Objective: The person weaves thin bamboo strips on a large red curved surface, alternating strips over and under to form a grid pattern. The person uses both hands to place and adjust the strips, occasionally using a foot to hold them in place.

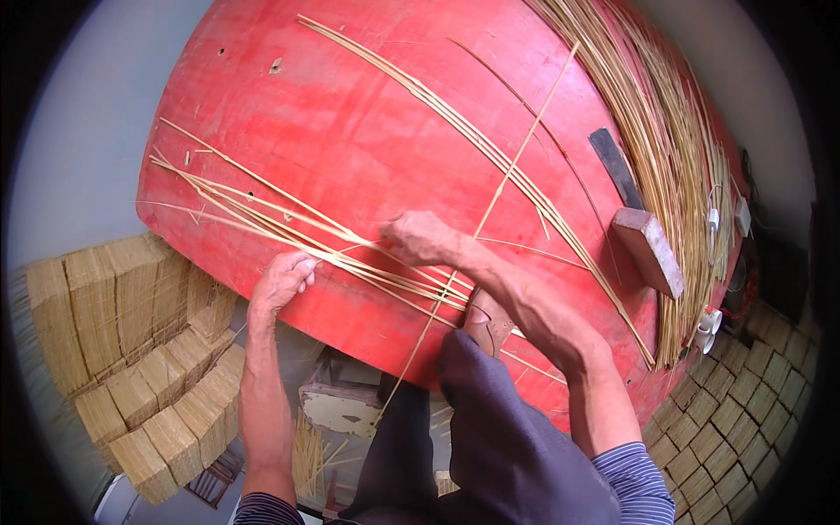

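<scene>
Thin pale bamboo-like strips (pixel 236 213) lie fanned across the red board (pixel 332 140), with some crossing strips near the right. My left hand (pixel 289 278) is at the board's front edge, fingers pinched on the lower side of the strips. My right hand (pixel 416 236) is above it to the right, fingers curled at the strips; what exactly they grip is partly hidden. My foot in a brown shoe (pixel 490 319) presses near the strips' right ends. Another row of long strips (pixel 472 131) lies behind my right hand.
A long bundle of strips (pixel 674 192) lines the board's right, with a dark flat bar (pixel 615 166), a brick-like block (pixel 646 249) and white plug-like fittings (pixel 709 328). Stacked straw-coloured bundles stand at the left (pixel 140 394) and right (pixel 726 420). A low stool (pixel 337 407) is below.
</scene>
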